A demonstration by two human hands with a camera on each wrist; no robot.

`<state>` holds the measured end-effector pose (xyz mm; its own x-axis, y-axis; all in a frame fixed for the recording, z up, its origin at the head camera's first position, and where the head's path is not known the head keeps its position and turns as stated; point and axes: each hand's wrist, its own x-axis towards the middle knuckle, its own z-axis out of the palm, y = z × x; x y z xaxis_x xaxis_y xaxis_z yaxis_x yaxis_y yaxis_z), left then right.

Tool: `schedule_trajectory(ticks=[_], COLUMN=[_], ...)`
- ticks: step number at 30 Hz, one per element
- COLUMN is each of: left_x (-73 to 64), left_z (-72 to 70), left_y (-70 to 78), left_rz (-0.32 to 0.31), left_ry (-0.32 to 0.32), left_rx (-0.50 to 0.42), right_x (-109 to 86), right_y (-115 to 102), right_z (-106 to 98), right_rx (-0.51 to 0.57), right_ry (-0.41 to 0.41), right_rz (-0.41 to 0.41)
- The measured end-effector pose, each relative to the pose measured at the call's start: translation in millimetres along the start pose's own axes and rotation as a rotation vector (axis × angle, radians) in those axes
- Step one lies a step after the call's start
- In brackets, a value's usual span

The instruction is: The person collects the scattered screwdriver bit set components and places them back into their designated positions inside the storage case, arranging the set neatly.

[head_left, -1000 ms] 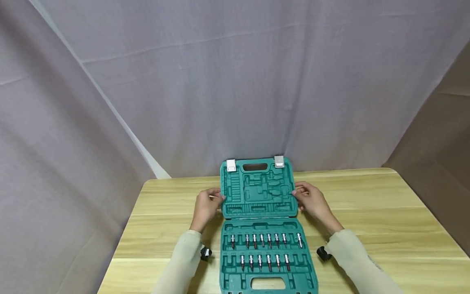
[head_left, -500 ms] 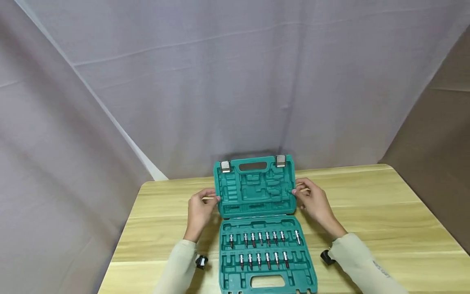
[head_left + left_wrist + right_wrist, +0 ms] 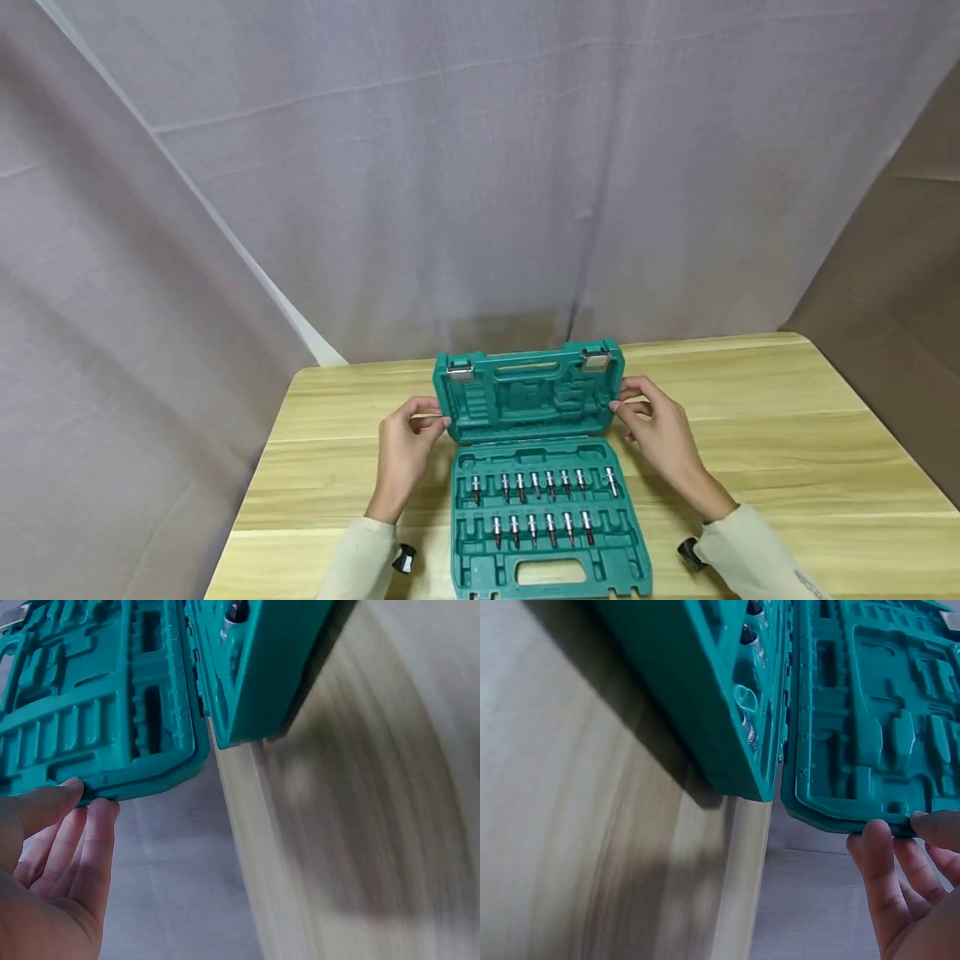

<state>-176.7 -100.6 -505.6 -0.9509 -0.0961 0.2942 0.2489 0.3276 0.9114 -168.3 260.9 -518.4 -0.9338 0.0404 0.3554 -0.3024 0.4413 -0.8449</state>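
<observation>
A green plastic tool case lies unfolded on the table, its base [image 3: 480, 548] flat and its lid [image 3: 517, 429] tilted up at the hinge. Two rows of metal bit sockets [image 3: 551, 525] sit in the base's slots. On the lid's left edge, my left hand [image 3: 405, 446] pinches the rim between thumb and fingers; the left wrist view shows the thumb on the lid's inner side. My right hand [image 3: 663, 437] pinches the opposite edge the same way. Silver latches [image 3: 596, 361] hang at the lid's top corners, beside a handle slot.
The wooden table [image 3: 330, 467] extends on both sides of the case. A grey curtain [image 3: 465, 208] hangs behind its back edge, and a brown cloth [image 3: 907, 317] is at the right.
The lid has swung up from lying back against the table's rear toward the base, and looks foreshortened now. Both hands have moved with it, keeping their grip on its sides.
</observation>
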Motion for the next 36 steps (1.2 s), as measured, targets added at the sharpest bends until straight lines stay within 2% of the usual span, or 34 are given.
schedule_trajectory(ticks=[4,12,19,24,30,36], left_x=[-7.7,-22.2,-29.3,-35.3,-36.3,-38.8], left_z=[-2.5,-10.5,-10.7,-10.8,-12.2,-11.3], left_y=[0.4,-1.8,1.5,2.5,2.2,-3.2], left_rz=[0.051,0.203,0.277,0.318,0.349,0.45], left_ry=[-0.008,0.016,0.0,-0.005,0.01,0.002], left_rx=[0.034,0.152,0.258,0.298,0.371,0.465], right_x=[-8.0,-20.4,-34.8,-45.1,-48.3,-55.5], right_y=[-3.5,-5.5,-5.1,-6.7,-6.2,0.0], right_z=[-2.3,-1.9,-1.5,0.4,0.7,1.8], right_rx=[-0.029,-0.058,-0.092,-0.12,-0.146,-0.186], right_ry=[0.017,0.029,0.088,0.146,0.18,0.208], right_rz=[-0.05,-0.122,-0.118,-0.126,-0.153,-0.127])
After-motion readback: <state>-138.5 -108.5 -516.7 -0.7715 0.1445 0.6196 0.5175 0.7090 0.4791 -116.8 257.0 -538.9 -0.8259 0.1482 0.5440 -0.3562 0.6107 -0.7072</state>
